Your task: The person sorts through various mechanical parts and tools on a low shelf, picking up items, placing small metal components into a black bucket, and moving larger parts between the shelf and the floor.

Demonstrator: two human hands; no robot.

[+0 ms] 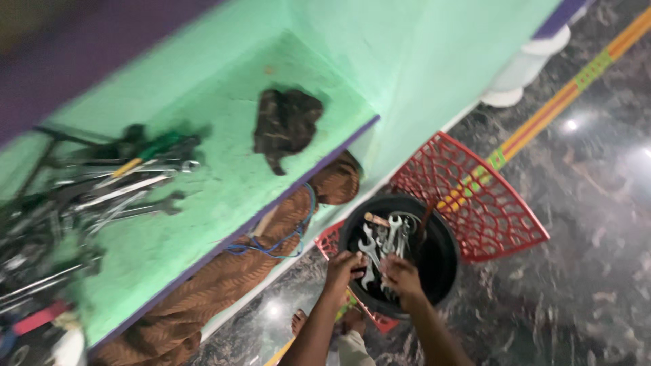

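While both hands work over a black bucket (444, 264), the view is blurred, so fine detail is hard to read. Left hand (342, 269) sits at the bucket's near rim, fingers curled around the end of a silver wrench (370, 257) that pokes up out of the bucket. Right hand (401, 274) is just beside it, touching or nearly so, fingers bent down into the tool pile; can't tell whether it's actually gripping anything. Bucket holds a bunch of silver spanners (393, 234) standing at angles just beyond the fingertips, plus a wood-handled tool (376, 219) lying across the far side & a dark rod (426, 218) leaning on the rim to the right.

Under & behind the bucket, beyond the right hand, lies a red plastic lattice tray (485, 196) on a dark marbled floor (590, 271). A bare foot (298, 321) shows below the left forearm.

Left of the hands, a brown patterned cloth (251, 271) hangs along a green ledge (224, 203), w/ a blue cord (274, 247) looped over it. Up on the ledge, well apart from the hands: a dark crumpled rag (285, 125) & further left a heap of tools (102, 190), wrenches & screwdrivers mixed. Green wall (434, 61) rises beyond the bucket.
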